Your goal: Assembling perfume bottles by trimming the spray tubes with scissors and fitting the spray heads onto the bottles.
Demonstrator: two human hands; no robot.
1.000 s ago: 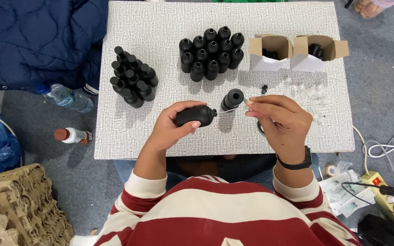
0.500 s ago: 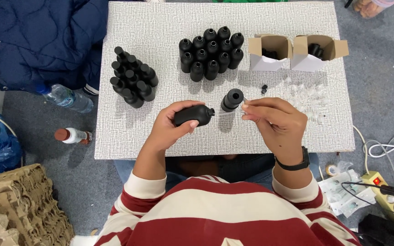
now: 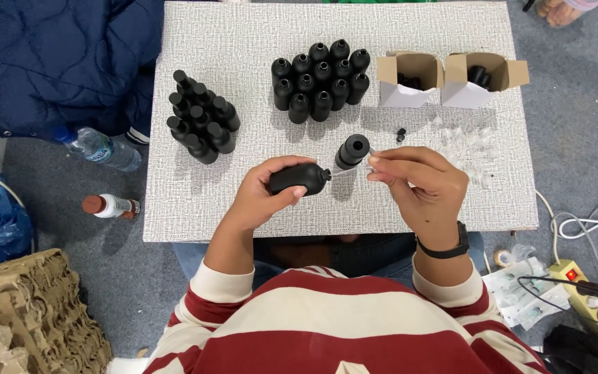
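Near the table's six-o'clock edge, the left hand (image 3: 261,197) grips a black plastic bottle (image 3: 297,179) sideways, mouth toward three o'clock. The right hand (image 3: 420,187) pinches a thin clear dropper tube (image 3: 351,169) at it; misalignment could bend it or topple the upright open bottle (image 3: 351,151) at twelve.

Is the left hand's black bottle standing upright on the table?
No, the left hand holds the black bottle sideways above the table.
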